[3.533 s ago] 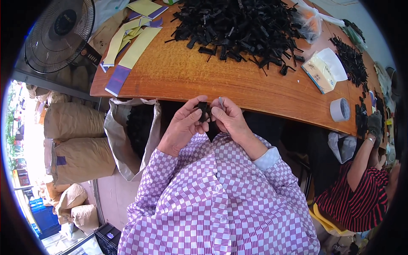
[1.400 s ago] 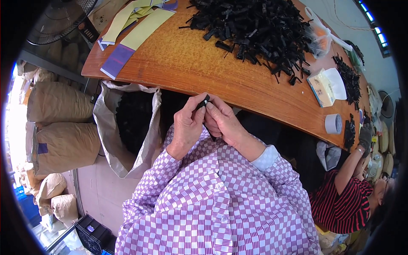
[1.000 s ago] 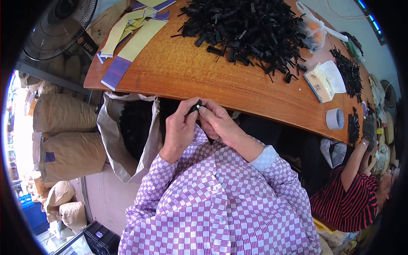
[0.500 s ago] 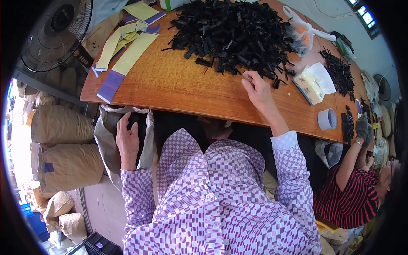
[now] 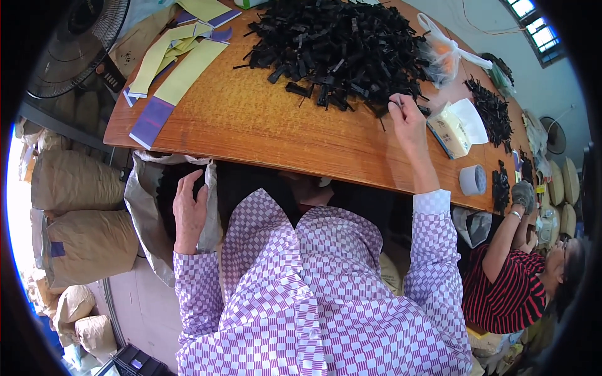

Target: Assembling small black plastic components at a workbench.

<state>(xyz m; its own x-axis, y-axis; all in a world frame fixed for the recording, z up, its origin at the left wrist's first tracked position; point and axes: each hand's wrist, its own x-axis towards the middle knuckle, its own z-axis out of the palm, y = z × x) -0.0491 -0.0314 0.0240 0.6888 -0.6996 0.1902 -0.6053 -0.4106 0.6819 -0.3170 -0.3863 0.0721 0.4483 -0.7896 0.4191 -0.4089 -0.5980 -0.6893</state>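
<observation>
Fingers [image 5: 396, 99] of the right hand [image 5: 411, 124] bend together at the near right edge of the black pieces [image 5: 338, 53] heaped on the surface [image 5: 251, 122]; whether they pinch one, I cannot tell. Those of the left hand [image 5: 190, 213] are loosely spread at the open sack [image 5: 139, 200]. Because the pieces overlap, lifting one could drag neighbours loose.

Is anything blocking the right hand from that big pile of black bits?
Nothing visible: the right hand is at the near edge of the black pile. The tissue pack is off to its right.
</observation>
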